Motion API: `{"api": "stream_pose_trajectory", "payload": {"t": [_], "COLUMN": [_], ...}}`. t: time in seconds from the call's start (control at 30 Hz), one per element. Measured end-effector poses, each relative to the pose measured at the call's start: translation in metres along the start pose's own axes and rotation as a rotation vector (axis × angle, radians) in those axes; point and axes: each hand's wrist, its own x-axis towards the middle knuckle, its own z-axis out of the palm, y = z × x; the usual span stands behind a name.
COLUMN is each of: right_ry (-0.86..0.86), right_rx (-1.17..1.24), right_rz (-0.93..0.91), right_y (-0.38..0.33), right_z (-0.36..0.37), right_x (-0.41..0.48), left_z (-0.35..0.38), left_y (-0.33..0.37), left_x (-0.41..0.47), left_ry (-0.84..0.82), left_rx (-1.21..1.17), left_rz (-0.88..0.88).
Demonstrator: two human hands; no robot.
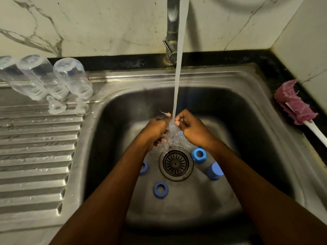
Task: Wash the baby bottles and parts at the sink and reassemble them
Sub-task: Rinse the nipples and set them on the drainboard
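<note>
My steel sink sits in a black counter by a white marble wall, and a pink brush lies on the right. Three clear bottles stand upside down on the ribbed board at the left with two teats beside them, and three blue rings and a blue cap lie in the sink around the drain. My left hand and right hand both pinch a small clear part under the running water, above the drain.
</note>
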Motion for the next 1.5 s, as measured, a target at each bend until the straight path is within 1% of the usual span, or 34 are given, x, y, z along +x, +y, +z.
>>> {"api": "stream_pose_trajectory", "payload": {"t": [0.07,0.2,0.27,0.33,0.4,0.47,0.53,0.63,0.7,0.77,0.8,0.9,0.93,0.97,1.07,1.1,1.13,1.23,1.3,1.37,1.43,1.5], "right_ry": [-0.007,0.043,0.093,0.122,0.165,0.23,0.266,0.224,0.179,0.151,0.146,0.142,0.139,0.134,0.109,0.116,0.131,0.167,0.178,0.143,0.108,0.15], "right_rx": [0.013,0.148,0.196,0.204,0.149,0.053,0.044,0.091,0.096,0.095,0.116,0.266,0.275,0.257,0.136,0.139,0.178,0.345,0.288,0.224,0.25,0.298], "right_rz": [0.009,0.075,0.079,0.067,0.061,0.055,0.059,0.09,0.069,0.048,0.066,0.202,0.23,0.227,0.129,0.12,0.134,0.265,0.321,0.256,0.169,0.186], "right_y": [-0.001,-0.004,-0.007,-0.009,-0.008,-0.007,-0.008,-0.009,-0.01,-0.011,-0.011,-0.012,-0.012,-0.011,-0.008,-0.006,-0.007,-0.009,-0.01,-0.01,-0.011,-0.014], "right_z": [0.001,0.006,0.009,0.011,0.012,0.012,0.013,0.015,0.016,0.016,0.016,0.017,0.017,0.017,0.019,0.019,0.02,0.02,0.019,0.019,0.019,0.016], "right_x": [0.0,0.0,0.0,-0.001,-0.001,0.001,0.004,0.004,0.002,0.001,0.002,0.007,0.008,0.008,0.006,0.006,0.006,0.014,0.016,0.012,0.008,0.008], "left_z": [-0.001,-0.005,-0.007,-0.006,-0.004,-0.002,-0.003,-0.007,-0.007,-0.007,-0.007,-0.01,-0.011,-0.012,-0.009,-0.008,-0.006,-0.005,-0.005,-0.004,-0.003,-0.003], "left_y": [0.0,0.0,0.001,0.002,0.003,0.002,0.002,-0.001,-0.002,-0.003,-0.003,-0.003,-0.003,-0.004,-0.006,-0.006,-0.005,-0.003,-0.003,-0.005,-0.006,-0.006], "left_x": [0.0,0.002,0.003,-0.001,-0.004,-0.004,-0.003,-0.001,0.001,0.001,0.001,0.001,0.001,0.002,0.002,0.001,-0.001,-0.002,-0.002,-0.001,-0.001,-0.003], "left_ry": [-0.114,-0.156,-0.235,-0.317,-0.343,-0.338,-0.298,-0.176,-0.136,-0.143,-0.147,-0.15,-0.148,-0.146,-0.176,-0.191,-0.199,-0.2,-0.207,-0.206,-0.217,-0.241], "left_rx": [-0.032,-0.143,-0.225,-0.262,-0.252,-0.24,-0.243,-0.264,-0.312,-0.347,-0.348,-0.387,-0.408,-0.418,-0.393,-0.385,-0.386,-0.413,-0.407,-0.384,-0.372,-0.379], "left_rz": [-0.025,0.003,0.024,0.041,0.035,0.002,-0.018,0.018,0.034,0.063,0.091,0.157,0.16,0.158,0.145,0.142,0.138,0.123,0.129,0.131,0.139,0.157]}}
